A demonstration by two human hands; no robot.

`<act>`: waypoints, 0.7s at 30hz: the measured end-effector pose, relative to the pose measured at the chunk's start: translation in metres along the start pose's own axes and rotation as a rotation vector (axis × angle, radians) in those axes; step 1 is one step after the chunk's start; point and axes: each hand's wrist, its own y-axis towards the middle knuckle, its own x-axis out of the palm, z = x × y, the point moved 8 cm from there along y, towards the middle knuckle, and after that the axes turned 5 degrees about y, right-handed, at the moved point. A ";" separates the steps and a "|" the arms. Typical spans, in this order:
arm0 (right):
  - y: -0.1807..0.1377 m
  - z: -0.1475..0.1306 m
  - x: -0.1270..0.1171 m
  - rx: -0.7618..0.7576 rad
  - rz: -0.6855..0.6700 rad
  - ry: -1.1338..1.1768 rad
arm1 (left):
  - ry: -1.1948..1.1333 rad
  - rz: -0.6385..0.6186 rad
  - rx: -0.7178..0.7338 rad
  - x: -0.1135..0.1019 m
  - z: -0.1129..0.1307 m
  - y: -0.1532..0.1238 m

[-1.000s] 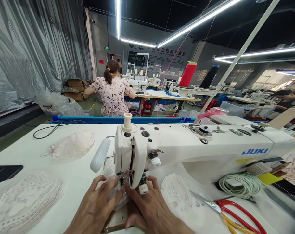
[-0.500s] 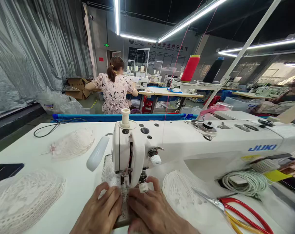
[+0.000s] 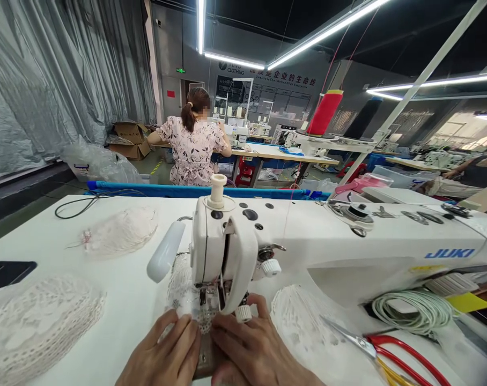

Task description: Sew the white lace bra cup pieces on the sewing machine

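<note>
A white lace piece [image 3: 179, 281] lies under the needle area of the white sewing machine [image 3: 308, 228]. My left hand [image 3: 165, 346] presses its bent fingers together on the lace, left of the presser foot [image 3: 204, 297]. On the other side my right hand [image 3: 249, 343] has its fingertips on the same lace, close to the foot. Part of the lace is hidden beneath both hands. More white lace pieces [image 3: 300, 316] sit to the right of my right hand, with red-and-yellow-handled scissors [image 3: 370, 346] resting partly on them.
At left are a lace stack [image 3: 46, 327], a lace bundle [image 3: 120, 233], a phone [image 3: 10, 274] and a pale lamp-like tube [image 3: 166, 252]. Coiled pale cord [image 3: 414, 311] lies under the machine arm. Red thread cone [image 3: 324, 113] stands behind. A co-worker [image 3: 197, 142] sits ahead.
The view has shifted slightly, so the machine appears farther right. My hands stay on the lace beside the foot. The co-worker ahead has raised the right hand.
</note>
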 end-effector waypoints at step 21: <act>-0.001 0.011 0.004 0.117 -0.024 -0.048 | 0.180 -0.156 -0.032 0.023 -0.041 -0.006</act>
